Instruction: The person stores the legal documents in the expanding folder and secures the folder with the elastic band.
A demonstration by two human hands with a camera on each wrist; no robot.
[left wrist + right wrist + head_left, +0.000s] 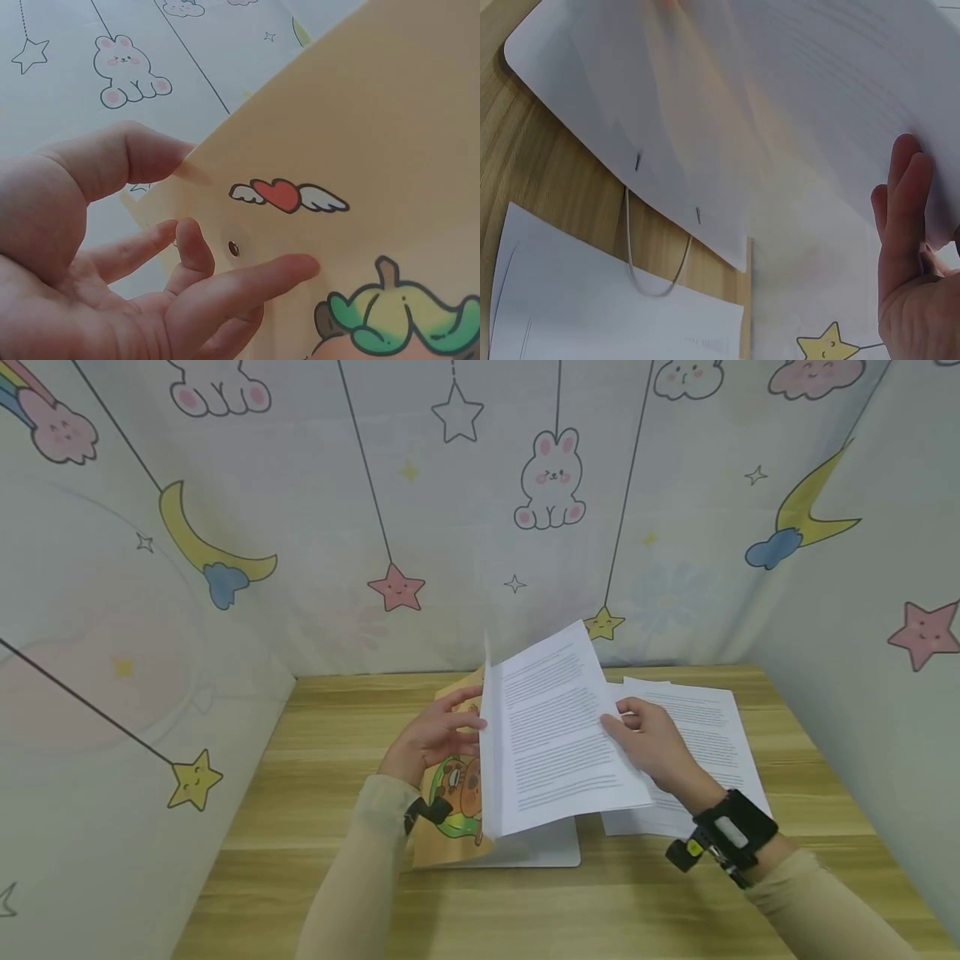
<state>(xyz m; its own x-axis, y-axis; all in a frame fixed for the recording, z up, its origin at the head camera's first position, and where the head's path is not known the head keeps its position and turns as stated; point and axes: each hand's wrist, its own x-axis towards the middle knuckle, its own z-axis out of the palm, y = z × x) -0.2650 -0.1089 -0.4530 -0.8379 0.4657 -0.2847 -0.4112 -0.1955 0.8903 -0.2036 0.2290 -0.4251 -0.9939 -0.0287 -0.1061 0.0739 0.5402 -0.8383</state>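
My left hand (pixel 431 739) is at the left, fingers spread against the tan cover of a cartoon-printed folder (pixel 456 793). In the left wrist view, a fingertip lies on the tan cover (pixel 390 187) below a winged heart, and another digit meets its upper edge. My right hand (pixel 652 743) pinches the right edge of printed sheets (pixel 558 735), thumb on the front and fingers behind. These sheets stand tilted over the folder's white inside (pixel 536 853). In the right wrist view, the right fingers (pixel 906 202) lie along the raised paper.
More printed sheets (pixel 705 735) lie on the wooden table (pixel 322 793) right of the folder. A cord loop (pixel 649 291) hangs from the folder's edge over that paper. Behind the table hangs a cartoon-printed cloth (pixel 450 527), with side panels at left and right.
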